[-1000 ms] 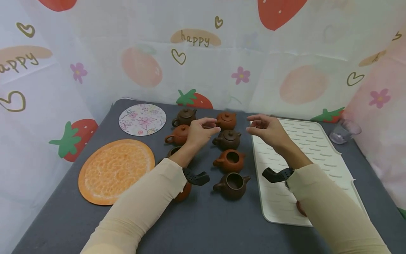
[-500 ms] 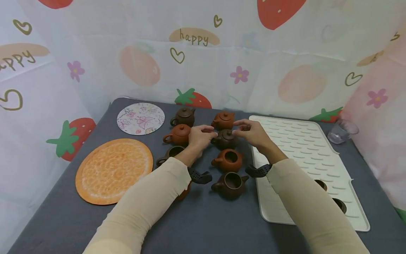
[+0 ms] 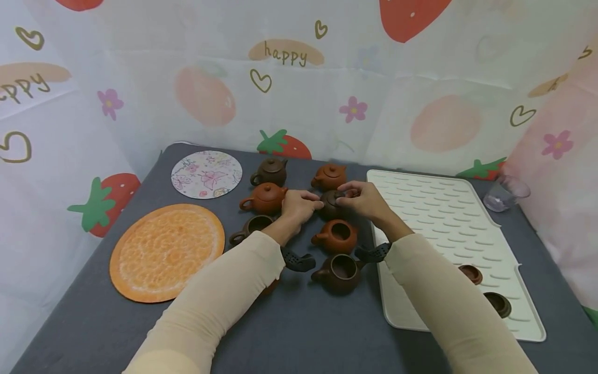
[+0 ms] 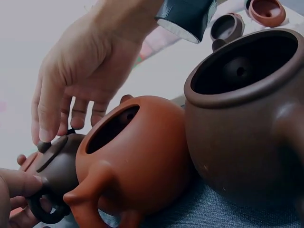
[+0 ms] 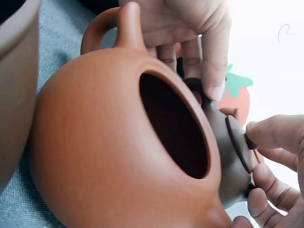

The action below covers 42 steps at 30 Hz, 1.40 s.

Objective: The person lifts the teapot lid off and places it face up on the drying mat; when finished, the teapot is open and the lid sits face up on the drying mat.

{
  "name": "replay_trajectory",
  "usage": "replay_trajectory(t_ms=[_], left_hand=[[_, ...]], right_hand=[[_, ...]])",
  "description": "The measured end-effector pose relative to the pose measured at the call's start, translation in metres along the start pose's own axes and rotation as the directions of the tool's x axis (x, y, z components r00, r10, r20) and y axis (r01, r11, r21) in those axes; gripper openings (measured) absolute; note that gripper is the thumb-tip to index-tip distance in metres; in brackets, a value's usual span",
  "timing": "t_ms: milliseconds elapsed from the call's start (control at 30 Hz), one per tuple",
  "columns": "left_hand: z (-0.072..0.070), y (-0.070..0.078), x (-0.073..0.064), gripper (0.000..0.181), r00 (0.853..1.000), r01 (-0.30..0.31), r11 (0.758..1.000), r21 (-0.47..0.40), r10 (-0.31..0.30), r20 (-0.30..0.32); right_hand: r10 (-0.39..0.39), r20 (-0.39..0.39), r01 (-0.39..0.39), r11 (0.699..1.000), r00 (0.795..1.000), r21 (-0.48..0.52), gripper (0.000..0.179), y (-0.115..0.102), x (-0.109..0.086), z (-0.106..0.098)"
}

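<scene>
My left hand (image 3: 297, 210) pinches the handle of a small dark brown teapot (image 3: 329, 206) in the right column of pots, its thumb on top of the handle in the right wrist view. My right hand (image 3: 366, 200) is over the same teapot, thumb and finger pinching the knob of its lid (image 5: 239, 144). That lid sits on the pot's mouth. Just in front stands a lidless orange-brown teapot (image 3: 336, 236), then a lidless dark brown one (image 3: 343, 272). Behind is a lidded orange-brown teapot (image 3: 329, 176).
The left column has a dark lidded teapot (image 3: 271, 171), an orange-brown lidded one (image 3: 266, 197) and a dark open one (image 3: 259, 223). Upturned lids (image 3: 497, 305) lie on the white tray (image 3: 392, 311). Farther out are a clear cup (image 3: 506, 195), an orange mat (image 3: 168, 252) and a floral mat (image 3: 207, 174).
My right hand has come left from above the tray to the dark teapot's lid. My left hand has lowered slightly to its handle.
</scene>
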<state>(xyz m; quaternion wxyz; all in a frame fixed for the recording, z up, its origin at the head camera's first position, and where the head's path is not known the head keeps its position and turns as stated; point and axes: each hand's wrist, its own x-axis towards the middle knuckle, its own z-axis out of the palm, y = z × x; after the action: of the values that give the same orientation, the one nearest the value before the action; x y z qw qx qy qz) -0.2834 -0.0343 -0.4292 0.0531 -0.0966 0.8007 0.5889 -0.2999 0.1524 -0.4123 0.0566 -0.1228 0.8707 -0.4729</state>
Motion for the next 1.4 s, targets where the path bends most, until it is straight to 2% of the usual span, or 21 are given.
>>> replay_trajectory(t_ms=[133, 333, 433, 567, 800, 900, 967, 1033, 1100, 1200, 1400], left_hand=[[0.0, 0.001, 0.001, 0.004, 1.0, 0.004, 1.0, 0.021, -0.004, 0.01], [0.001, 0.0, 0.002, 0.004, 1.0, -0.002, 0.999, 0.049, 0.002, 0.001], [0.002, 0.0, 0.002, 0.005, 1.0, -0.003, 0.998, 0.06, 0.003, -0.004], [0.002, 0.001, 0.002, 0.005, 1.0, -0.002, 0.998, 0.066, 0.003, -0.005], [0.001, 0.002, 0.001, 0.005, 1.0, -0.013, 0.997, 0.078, 0.013, -0.003], [0.001, 0.002, 0.001, 0.005, 1.0, -0.012, 0.997, 0.083, 0.012, -0.004], [0.001, 0.002, 0.001, 0.005, 1.0, -0.008, 0.997, 0.083, 0.008, -0.005], [0.0, 0.002, 0.001, 0.006, 1.0, -0.003, 0.997, 0.081, 0.003, -0.005], [0.0, 0.002, 0.001, 0.006, 1.0, 0.001, 0.997, 0.079, -0.001, -0.003], [0.0, 0.002, 0.001, 0.006, 1.0, 0.003, 0.997, 0.077, -0.003, -0.001], [0.0, 0.002, 0.001, 0.006, 1.0, 0.004, 0.997, 0.076, -0.004, 0.004]], right_hand=[[-0.029, -0.025, 0.027, 0.997, 0.999, -0.075, 0.023, -0.001, 0.001, 0.003], [-0.018, -0.069, 0.004, 0.978, 0.997, -0.207, 0.018, -0.004, 0.002, 0.007], [-0.051, -0.083, 0.029, 0.969, 0.995, -0.246, 0.015, -0.005, 0.001, 0.007], [-0.092, -0.096, 0.067, 0.968, 0.991, -0.243, 0.013, -0.006, -0.002, 0.007], [-0.074, -0.119, 0.048, 0.977, 0.99, -0.207, 0.015, -0.008, -0.003, 0.006], [-0.043, -0.111, 0.028, 0.991, 0.993, -0.131, 0.017, -0.007, -0.004, 0.004], [-0.009, -0.107, 0.006, 0.999, 0.994, -0.033, 0.017, -0.005, -0.005, 0.003], [0.033, -0.103, -0.023, 0.996, 0.994, 0.089, 0.016, -0.004, -0.004, 0.002], [0.068, -0.097, -0.048, 0.978, 0.993, 0.203, 0.017, -0.003, -0.004, 0.001], [0.12, -0.06, -0.092, 0.936, 0.991, 0.341, 0.022, -0.003, -0.004, -0.001], [0.159, 0.051, -0.163, 0.85, 0.986, 0.501, 0.04, -0.001, -0.006, -0.005]])
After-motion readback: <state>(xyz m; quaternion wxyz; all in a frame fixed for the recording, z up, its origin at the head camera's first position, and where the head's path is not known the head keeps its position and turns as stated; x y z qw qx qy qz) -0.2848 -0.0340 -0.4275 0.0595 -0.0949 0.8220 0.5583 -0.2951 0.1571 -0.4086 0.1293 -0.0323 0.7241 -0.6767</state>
